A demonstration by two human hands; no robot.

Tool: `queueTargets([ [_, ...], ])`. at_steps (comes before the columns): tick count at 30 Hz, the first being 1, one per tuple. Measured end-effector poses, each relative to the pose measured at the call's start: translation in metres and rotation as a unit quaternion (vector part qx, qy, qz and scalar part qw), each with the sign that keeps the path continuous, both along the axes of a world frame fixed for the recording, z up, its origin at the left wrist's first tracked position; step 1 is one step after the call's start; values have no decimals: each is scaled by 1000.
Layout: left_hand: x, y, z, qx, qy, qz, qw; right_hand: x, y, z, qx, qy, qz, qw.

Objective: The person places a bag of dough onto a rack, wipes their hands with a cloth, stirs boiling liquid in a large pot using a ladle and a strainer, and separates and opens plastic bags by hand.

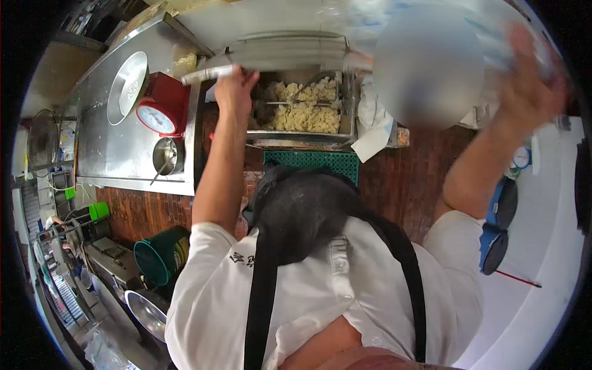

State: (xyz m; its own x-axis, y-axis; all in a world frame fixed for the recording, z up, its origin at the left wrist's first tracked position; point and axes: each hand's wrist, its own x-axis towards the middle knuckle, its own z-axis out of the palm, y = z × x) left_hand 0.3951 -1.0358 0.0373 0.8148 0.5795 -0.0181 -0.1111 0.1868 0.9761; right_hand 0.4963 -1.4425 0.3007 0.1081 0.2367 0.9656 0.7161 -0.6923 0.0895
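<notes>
My left hand (234, 92) is raised at the left end of the dough mixer (301, 140), its fingers closed on a pale bar-shaped thing (206, 75) whose kind I cannot make out. Below and to the right of it, the open mixer trough holds crumbly pale yellow dough (305, 117) around metal mixing bars. A blurred grey lid or cover (290, 49) stands along the trough's back. My right hand (530, 89) is lifted far to the right, in front of pale bluish sheeting. Motion smears its fingers, and whether they hold anything does not show.
On the steel table (98, 154) at left stand a red scale (166, 108) with a metal pan (128, 87), and a small pot (168, 155). A green mat (311, 161) lies before the mixer. White sacks (372, 114) sit right of it; a green bucket (161, 256) stands behind left.
</notes>
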Motion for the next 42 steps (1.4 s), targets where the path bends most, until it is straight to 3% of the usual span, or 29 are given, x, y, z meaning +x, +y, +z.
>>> queueTargets([
  [1,27,10,3,-222,-46,55,972,-8,-17,4,32,16,48,998],
  [3,57,20,3,-234,-28,53,970,-27,-47,7,80,49,52,994],
  [5,73,19,4,-239,-33,69,968,-44,-61,0,149,96,-21,984],
  [7,80,21,-3,-242,-45,81,966,-60,-61,-12,270,174,-25,947],
  [11,78,-29,-23,-212,-62,36,975,-66,-86,-40,209,229,-146,939],
  [14,68,-46,-10,-277,-65,12,959,-67,-95,-48,169,234,-137,948],
  [15,63,-47,-13,-280,-56,21,958,-67,-97,-49,220,263,-124,931],
  [20,-21,-73,-4,-277,7,18,961,-69,-101,-42,222,241,-111,938],
  [22,-59,-64,-61,-290,55,-29,955,-62,-89,-46,212,241,-93,943],
  [23,-71,-67,-65,-310,162,-35,936,-59,-76,-52,199,243,-77,946],
  [26,-93,-59,-173,-318,239,-9,918,-51,-31,-62,129,286,-53,948],
  [30,-91,-60,-185,-309,296,-6,904,-36,19,-81,158,381,86,907],
  [32,-91,-49,-206,-307,315,-29,898,-23,46,-92,123,336,128,925],
  [35,-97,-40,-203,-228,398,-132,879,-16,99,-116,126,386,186,895],
  [38,-89,-35,-124,-52,442,-259,857,-4,151,-157,67,445,220,866],
  [39,-86,-17,-147,152,357,-237,891,-6,167,-169,23,472,198,859],
  [40,-78,-40,-73,263,306,-123,906,-10,183,-180,-21,498,177,849],
  [41,-75,-42,-55,316,200,-68,925,-13,192,-187,-66,522,155,836],
  [42,-66,-41,-30,305,197,-73,929,-14,197,-190,-73,552,196,807],
])
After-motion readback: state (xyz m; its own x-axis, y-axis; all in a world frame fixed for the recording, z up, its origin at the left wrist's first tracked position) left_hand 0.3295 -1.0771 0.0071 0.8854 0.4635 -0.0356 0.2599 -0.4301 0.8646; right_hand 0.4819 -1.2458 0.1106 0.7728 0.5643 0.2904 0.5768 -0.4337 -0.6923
